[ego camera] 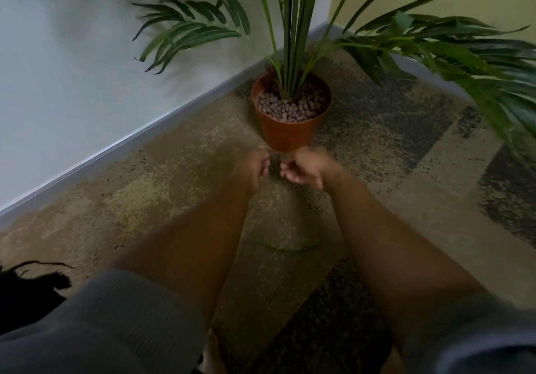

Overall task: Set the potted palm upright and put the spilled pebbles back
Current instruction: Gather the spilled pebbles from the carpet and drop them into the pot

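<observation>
Just beyond both hands, the pot is standing upright, pebbles inside; left hand and right hand are curling, contents blurred, likely gathering strays.

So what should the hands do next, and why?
Probably lift both hands, left and right, to the pot and check for pebbles to drop in: it stands upright, and blur hides whether the curled fingers hold any.

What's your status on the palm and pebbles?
Both hands, left and right, blurred, low before pot; grip unclear. Palm upright, pebbles in pot. Loose leaf on carpet.
</observation>
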Demonstrator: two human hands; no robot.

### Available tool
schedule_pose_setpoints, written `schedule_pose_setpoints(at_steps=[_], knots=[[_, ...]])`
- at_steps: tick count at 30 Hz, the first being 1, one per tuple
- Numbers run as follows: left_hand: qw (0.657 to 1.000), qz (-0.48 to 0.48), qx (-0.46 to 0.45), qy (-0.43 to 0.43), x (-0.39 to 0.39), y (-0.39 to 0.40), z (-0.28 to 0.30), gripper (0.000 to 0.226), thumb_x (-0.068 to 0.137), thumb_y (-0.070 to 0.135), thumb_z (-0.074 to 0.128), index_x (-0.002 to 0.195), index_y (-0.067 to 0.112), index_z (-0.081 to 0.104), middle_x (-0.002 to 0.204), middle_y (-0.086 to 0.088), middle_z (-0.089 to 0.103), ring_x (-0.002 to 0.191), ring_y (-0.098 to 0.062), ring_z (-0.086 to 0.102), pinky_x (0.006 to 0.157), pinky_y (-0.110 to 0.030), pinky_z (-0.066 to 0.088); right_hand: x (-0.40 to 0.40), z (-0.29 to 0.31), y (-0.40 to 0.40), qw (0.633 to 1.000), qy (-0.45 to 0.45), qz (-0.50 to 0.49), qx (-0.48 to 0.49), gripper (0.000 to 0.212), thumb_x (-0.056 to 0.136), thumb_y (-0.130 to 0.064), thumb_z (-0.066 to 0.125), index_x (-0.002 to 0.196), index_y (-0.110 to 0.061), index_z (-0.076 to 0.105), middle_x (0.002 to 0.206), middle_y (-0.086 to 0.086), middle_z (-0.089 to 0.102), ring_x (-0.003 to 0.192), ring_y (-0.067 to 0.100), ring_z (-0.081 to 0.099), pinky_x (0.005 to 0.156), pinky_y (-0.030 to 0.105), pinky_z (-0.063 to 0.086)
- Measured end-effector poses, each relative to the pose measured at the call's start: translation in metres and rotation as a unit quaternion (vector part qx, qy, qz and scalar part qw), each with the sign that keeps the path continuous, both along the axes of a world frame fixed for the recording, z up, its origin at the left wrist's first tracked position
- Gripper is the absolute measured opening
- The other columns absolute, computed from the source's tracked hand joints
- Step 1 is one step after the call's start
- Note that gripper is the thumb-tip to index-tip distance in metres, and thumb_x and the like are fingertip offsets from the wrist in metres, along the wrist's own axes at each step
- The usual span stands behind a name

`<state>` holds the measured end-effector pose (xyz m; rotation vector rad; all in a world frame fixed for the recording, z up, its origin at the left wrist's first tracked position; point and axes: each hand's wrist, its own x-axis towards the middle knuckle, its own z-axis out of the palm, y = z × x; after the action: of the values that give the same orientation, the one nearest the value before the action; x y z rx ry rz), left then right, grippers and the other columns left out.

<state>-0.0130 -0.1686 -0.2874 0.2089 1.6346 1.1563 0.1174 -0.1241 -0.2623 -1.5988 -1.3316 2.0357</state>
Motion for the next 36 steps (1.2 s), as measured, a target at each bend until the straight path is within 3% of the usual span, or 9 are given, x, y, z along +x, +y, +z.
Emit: schedule_pose_setpoints(at_steps=[3, 5, 8, 12, 16, 28, 32, 34, 36], knots=[[0.974, -0.177, -0.053, 0.127, 0.003, -0.016, -0.026, 0.013, 0.095, 0.016, 0.049, 0.089, 0.024, 0.058, 0.078, -0.001, 0.056, 0.063, -0.009, 0.047, 0.053, -0.020, 0.040, 0.004, -0.034, -0.017, 0.983, -0.133, 0.117, 0.057, 0.015, 0.093, -0.004, 0.055, 0.103, -0.001, 0.066, 0.089, 0.012, 0.067, 0.067, 0.014, 0.061, 0.054, 0.021, 0.051], [0.942, -0.277, -0.055, 0.181, 0.006, -0.023, -0.037, 0.019, 0.093, 0.011, 0.050, 0.081, 0.023, 0.058, 0.086, -0.005, 0.058, 0.074, -0.014, 0.052, 0.070, -0.029, 0.048, 0.007, -0.049, -0.027, 0.955, -0.192, 0.209, 0.086, 0.018, 0.092, -0.006, 0.059, 0.108, -0.004, 0.067, 0.096, 0.013, 0.070, 0.071, 0.015, 0.062, 0.058, 0.023, 0.050], [0.890, -0.383, -0.057, 0.240, 0.012, -0.035, -0.051, 0.021, 0.092, 0.005, 0.054, 0.107, 0.003, 0.068, 0.107, -0.011, 0.065, 0.100, -0.024, 0.061, 0.091, -0.032, 0.046, 0.012, -0.065, -0.037, 0.909, -0.236, 0.324, 0.111, 0.022, 0.085, -0.010, 0.069, 0.107, -0.012, 0.070, 0.090, 0.008, 0.070, 0.069, 0.013, 0.060, 0.060, 0.025, 0.049], [0.866, -0.403, -0.036, 0.294, 0.019, -0.050, -0.065, 0.025, 0.088, 0.005, 0.062, 0.112, 0.001, 0.067, 0.117, -0.016, 0.066, 0.109, -0.030, 0.062, 0.085, -0.025, 0.047, 0.015, -0.080, -0.045, 0.822, -0.284, 0.473, 0.138, 0.035, 0.071, -0.029, 0.085, 0.103, -0.020, 0.074, 0.101, -0.002, 0.069, 0.091, 0.015, 0.064, 0.082, 0.030, 0.053], [0.808, -0.446, -0.015, 0.384, 0.025, -0.048, -0.067, 0.022, 0.087, 0.012, 0.061, 0.107, 0.013, 0.071, 0.111, -0.007, 0.070, 0.101, -0.020, 0.064, 0.083, -0.024, 0.045, 0.017, -0.087, -0.050, 0.810, -0.278, 0.493, 0.153, 0.029, 0.067, -0.024, 0.087, 0.094, -0.022, 0.075, 0.103, -0.006, 0.072, 0.101, 0.013, 0.064, 0.097, 0.033, 0.050], [0.706, -0.557, -0.012, 0.436, 0.027, -0.047, -0.068, 0.019, 0.087, 0.015, 0.057, 0.096, 0.009, 0.073, 0.098, -0.010, 0.072, 0.092, -0.025, 0.065, 0.075, -0.027, 0.044, 0.018, -0.099, -0.048, 0.796, -0.300, 0.505, 0.144, 0.024, 0.064, -0.014, 0.084, 0.086, -0.020, 0.076, 0.098, 0.000, 0.073, 0.095, 0.018, 0.066, 0.093, 0.041, 0.055], [0.749, -0.526, -0.016, 0.402, 0.023, -0.047, -0.072, 0.024, 0.093, 0.014, 0.052, 0.098, 0.008, 0.074, 0.103, -0.009, 0.072, 0.096, -0.023, 0.065, 0.084, -0.026, 0.046, 0.026, -0.085, -0.040, 0.800, -0.296, 0.508, 0.124, 0.022, 0.078, -0.009, 0.073, 0.098, -0.017, 0.074, 0.107, 0.002, 0.068, 0.100, 0.019, 0.061, 0.091, 0.036, 0.052], [0.801, -0.464, -0.044, 0.375, 0.021, -0.045, -0.073, 0.026, 0.097, 0.019, 0.049, 0.106, 0.007, 0.071, 0.108, -0.008, 0.070, 0.101, -0.024, 0.064, 0.085, -0.028, 0.047, 0.032, -0.076, -0.033, 0.805, -0.299, 0.497, 0.125, 0.021, 0.082, -0.012, 0.069, 0.101, -0.019, 0.074, 0.102, 0.000, 0.064, 0.096, 0.018, 0.058, 0.085, 0.035, 0.051], [0.886, -0.346, -0.084, 0.298, 0.018, -0.039, -0.076, 0.026, 0.097, 0.023, 0.052, 0.108, 0.007, 0.068, 0.108, -0.011, 0.070, 0.101, -0.025, 0.066, 0.089, -0.033, 0.052, 0.037, -0.070, -0.026, 0.839, -0.295, 0.441, 0.125, 0.020, 0.082, -0.012, 0.065, 0.096, -0.024, 0.073, 0.106, 0.003, 0.064, 0.097, 0.019, 0.060, 0.085, 0.037, 0.053]])
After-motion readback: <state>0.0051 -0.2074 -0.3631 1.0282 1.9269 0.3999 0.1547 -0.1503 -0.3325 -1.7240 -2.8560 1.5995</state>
